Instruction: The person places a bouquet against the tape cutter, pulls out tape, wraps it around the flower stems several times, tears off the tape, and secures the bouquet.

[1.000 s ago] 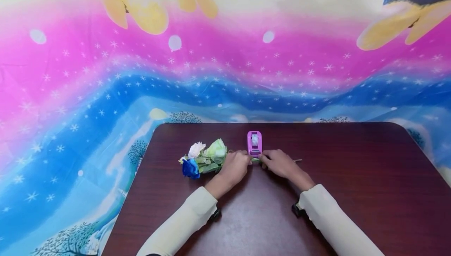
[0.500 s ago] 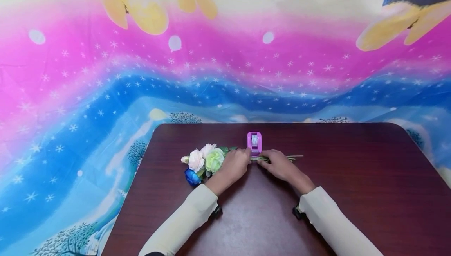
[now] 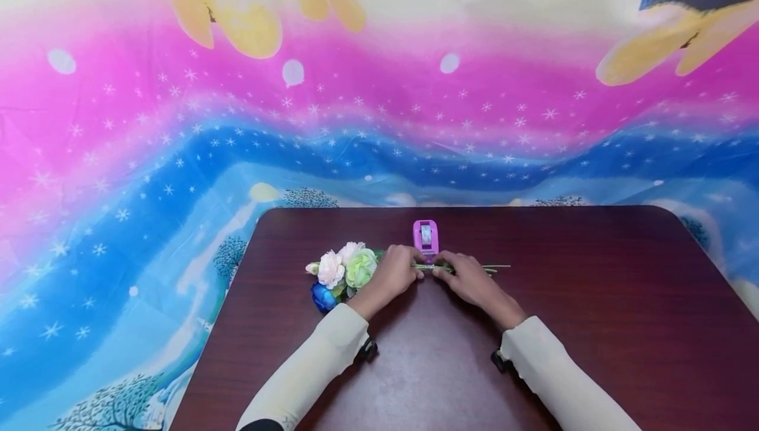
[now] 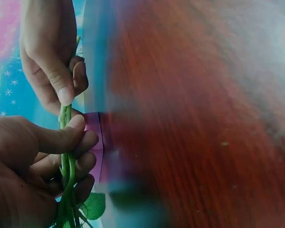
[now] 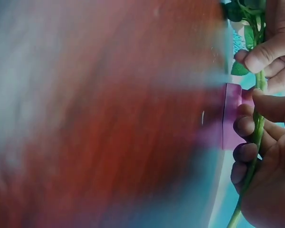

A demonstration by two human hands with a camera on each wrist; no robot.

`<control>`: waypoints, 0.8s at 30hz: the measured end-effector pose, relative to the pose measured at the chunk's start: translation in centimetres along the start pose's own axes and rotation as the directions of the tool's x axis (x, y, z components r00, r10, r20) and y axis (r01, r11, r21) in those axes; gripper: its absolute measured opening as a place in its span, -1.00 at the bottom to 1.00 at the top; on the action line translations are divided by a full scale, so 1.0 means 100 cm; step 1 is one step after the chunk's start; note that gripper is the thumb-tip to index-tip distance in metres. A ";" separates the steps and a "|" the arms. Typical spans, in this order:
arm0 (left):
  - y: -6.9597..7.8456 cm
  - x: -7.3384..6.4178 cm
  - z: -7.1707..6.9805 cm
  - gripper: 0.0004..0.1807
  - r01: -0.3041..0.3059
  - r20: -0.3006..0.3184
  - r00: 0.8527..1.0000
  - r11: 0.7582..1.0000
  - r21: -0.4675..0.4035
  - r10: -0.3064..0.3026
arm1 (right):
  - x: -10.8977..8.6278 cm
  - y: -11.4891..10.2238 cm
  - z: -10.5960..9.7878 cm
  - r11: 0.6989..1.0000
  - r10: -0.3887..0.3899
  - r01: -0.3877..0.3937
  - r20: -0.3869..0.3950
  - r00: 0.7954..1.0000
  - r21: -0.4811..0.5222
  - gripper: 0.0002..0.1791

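Observation:
A bunch of flowers lies sideways in both hands, with pink blooms [image 3: 331, 269], a green bloom [image 3: 360, 268] and a blue rose [image 3: 323, 297] at the left. My left hand [image 3: 394, 274] pinches the green stems [image 4: 69, 178] below the blooms, thumb against curled fingers. Close beside it, my right hand [image 3: 471, 279] grips the same stems, whose thin ends stick out past it to the right. A small pale, shiny patch shows on the stems between the hands. Just behind that spot stands a pink tape dispenser [image 3: 425, 238] with a roll of clear tape.
Everything is on a dark reddish-brown table [image 3: 593, 325] with rounded back corners. Behind it hangs a pink and blue backdrop cloth [image 3: 379, 114] printed with snowflakes and trees. Cream sleeves [image 3: 314, 365] and black wrist straps cover the forearms.
The bunch has turned about its stems: the pink and green blooms now face up and the blue one sits lower. The hands stay almost in place, with more stem showing between them.

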State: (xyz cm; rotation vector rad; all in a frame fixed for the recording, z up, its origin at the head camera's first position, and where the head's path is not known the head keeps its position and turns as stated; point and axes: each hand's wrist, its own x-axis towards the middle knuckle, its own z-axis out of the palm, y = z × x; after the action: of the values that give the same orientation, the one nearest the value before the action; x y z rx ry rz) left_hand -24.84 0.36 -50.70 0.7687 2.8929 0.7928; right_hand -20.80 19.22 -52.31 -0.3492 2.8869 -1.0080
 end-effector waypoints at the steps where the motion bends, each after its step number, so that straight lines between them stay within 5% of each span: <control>1: 0.000 0.000 -0.001 -0.76 0.006 0.004 1.000 1.000 -0.002 -0.006 | 0.000 -0.001 0.000 1.000 0.003 -0.003 0.004 1.000 -0.005 -0.71; 13: -0.001 0.003 -0.007 -0.73 0.067 0.096 0.993 0.996 -0.052 -0.061 | 0.000 -0.008 -0.002 0.997 0.045 -0.043 0.027 0.999 -0.066 -0.61; 24: 0.003 0.003 -0.011 -0.76 0.007 0.030 1.000 0.999 0.043 -0.008 | 0.000 -0.013 -0.003 0.998 0.015 -0.020 -0.075 0.997 -0.062 -0.71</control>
State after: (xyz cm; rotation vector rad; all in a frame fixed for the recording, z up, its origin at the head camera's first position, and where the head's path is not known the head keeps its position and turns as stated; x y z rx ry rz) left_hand -25.15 0.24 -49.55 0.7667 2.8932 0.7148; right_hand -20.63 18.48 -51.25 -0.2954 2.9885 -0.9490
